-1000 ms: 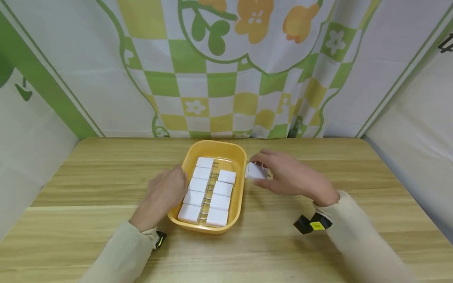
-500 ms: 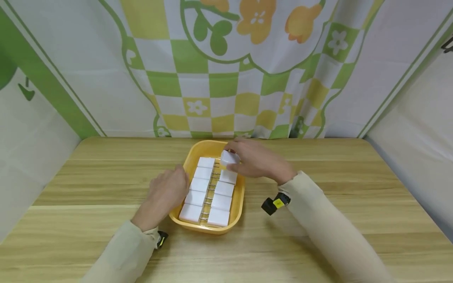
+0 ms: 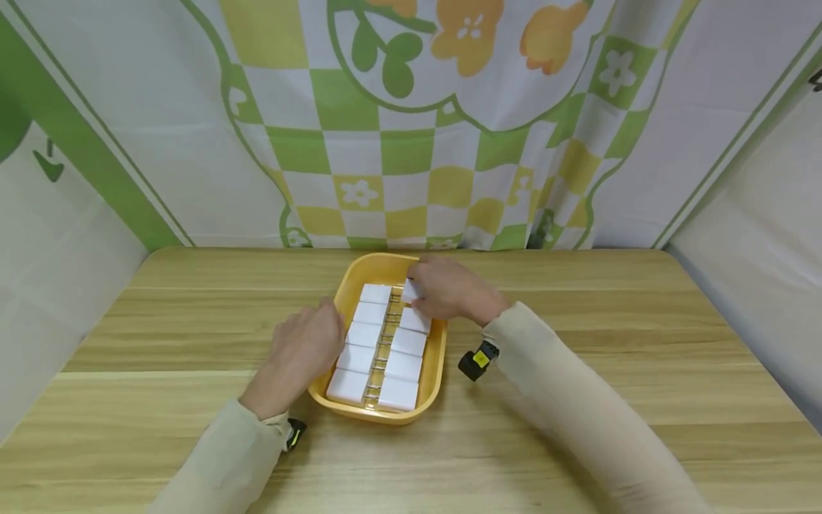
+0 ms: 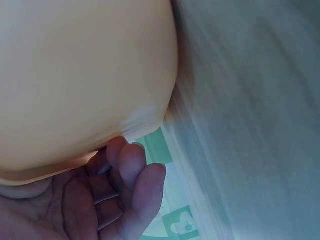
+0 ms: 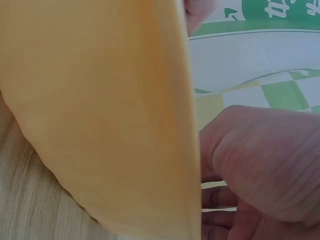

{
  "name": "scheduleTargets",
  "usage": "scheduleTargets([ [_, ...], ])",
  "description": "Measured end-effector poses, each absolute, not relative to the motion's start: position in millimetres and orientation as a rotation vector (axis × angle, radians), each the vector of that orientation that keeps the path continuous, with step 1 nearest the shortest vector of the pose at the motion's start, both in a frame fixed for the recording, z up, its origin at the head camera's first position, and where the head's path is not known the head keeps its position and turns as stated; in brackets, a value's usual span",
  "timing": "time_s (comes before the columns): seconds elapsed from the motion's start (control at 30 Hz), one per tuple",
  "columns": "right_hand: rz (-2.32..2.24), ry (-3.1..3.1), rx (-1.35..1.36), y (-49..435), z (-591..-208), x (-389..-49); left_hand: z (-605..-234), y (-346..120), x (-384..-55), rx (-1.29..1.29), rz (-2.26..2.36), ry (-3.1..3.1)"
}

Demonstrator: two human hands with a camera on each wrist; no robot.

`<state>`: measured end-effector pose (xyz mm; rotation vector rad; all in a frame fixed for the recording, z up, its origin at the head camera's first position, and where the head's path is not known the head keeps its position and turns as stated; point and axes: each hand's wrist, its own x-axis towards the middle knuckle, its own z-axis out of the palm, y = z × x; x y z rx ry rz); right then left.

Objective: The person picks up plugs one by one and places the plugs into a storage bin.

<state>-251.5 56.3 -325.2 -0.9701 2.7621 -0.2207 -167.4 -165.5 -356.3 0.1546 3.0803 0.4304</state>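
In the head view, a yellow plastic tray (image 3: 374, 265) holds two columns of white power adapters (image 3: 363, 335), with their metal prongs facing the gap between the columns. My left hand (image 3: 307, 346) grips the tray's left rim; its curled fingers show below the tray wall (image 4: 85, 75) in the left wrist view. Over the far right corner, my right hand (image 3: 452, 289) pinches one white power adapter (image 3: 409, 290) at the far end of the right column. Most of that adapter is covered by the fingers. In the right wrist view the tray wall hides the fingertips.
The tray stands on a wood-grain table (image 3: 565, 314). Behind the table's far edge hangs a green and yellow checked curtain (image 3: 404, 153). White side walls (image 3: 758, 185) rise at left and right.
My right hand has carried the adapter from outside the tray's right side over the rim and down to the far end of the right column. The left hand keeps its hold on the rim.
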Motion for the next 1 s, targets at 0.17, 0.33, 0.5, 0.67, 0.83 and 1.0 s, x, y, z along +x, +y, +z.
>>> scheduleTargets([
  [0.17, -0.149, 2.742, -0.909, 51.5, -323.9, -250.4, -356.7, -165.5, -167.7, 0.148, 0.430, 3.079],
  [0.33, -0.102, 2.695, -0.832, 45.7, -323.7, -250.8, -357.2, -165.5, -168.1, 0.139, 0.419, 3.075],
  [0.5, -0.015, 2.661, -0.773, 39.5, -325.0, -252.3, -357.8, -165.5, -168.1, 0.136, 0.413, 3.072],
  [0.67, 0.050, 2.638, -0.756, 36.8, -327.6, -253.0, -357.9, -165.3, -167.9, 0.138, 0.421, 3.073],
  [0.83, 0.019, 2.606, -0.754, 36.3, -328.2, -253.5, -357.8, -165.0, -168.2, 0.150, 0.421, 3.078],
  [1.0, 0.010, 2.603, -0.749, 35.1, -329.0, -254.5, -357.6, -165.0, -168.4, 0.148, 0.407, 3.079],
])
